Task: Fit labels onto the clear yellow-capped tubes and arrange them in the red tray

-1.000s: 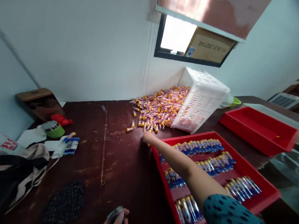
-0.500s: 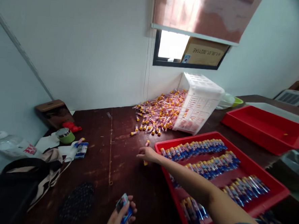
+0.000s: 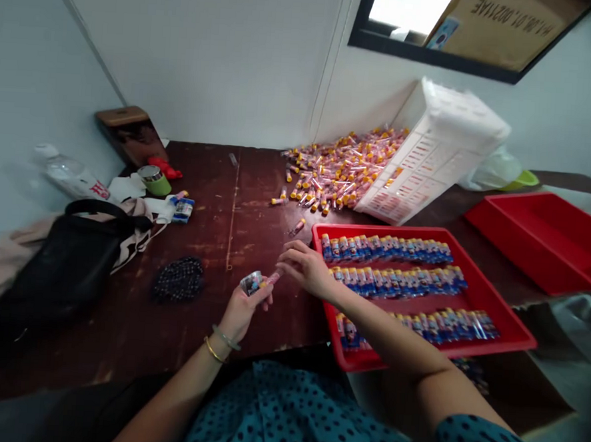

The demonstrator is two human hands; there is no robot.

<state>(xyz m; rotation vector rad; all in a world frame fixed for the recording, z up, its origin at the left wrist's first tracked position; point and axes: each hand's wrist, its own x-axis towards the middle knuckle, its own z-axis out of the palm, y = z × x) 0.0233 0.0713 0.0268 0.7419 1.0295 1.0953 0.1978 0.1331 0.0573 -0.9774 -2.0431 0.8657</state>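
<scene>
Looks well under way: already has three rows of blue-wrapped tubes (image 3: 396,282) in the near red tray (image 3: 485,299), at the front edge of the counter (image 3: 203,175), packed too tightly to count. Leaves one heap of loose tubes (image 3: 343,174), also uncountable, along the back edge beside one white crate (image 3: 429,156), plus one stray tube (image 3: 299,226) in front. Holds one blue-and-white packet (image 3: 251,283) in the left hand (image 3: 243,309), grip closed; pinches one pink tube (image 3: 273,278) near the front edge with the right hand (image 3: 310,268), grip narrow. Counts one second red tray (image 3: 517,244) toward the right end.

Daylight brightens a dark-framed window (image 3: 409,6) in pale walls (image 3: 210,56) above a brown table (image 3: 260,189).
</scene>
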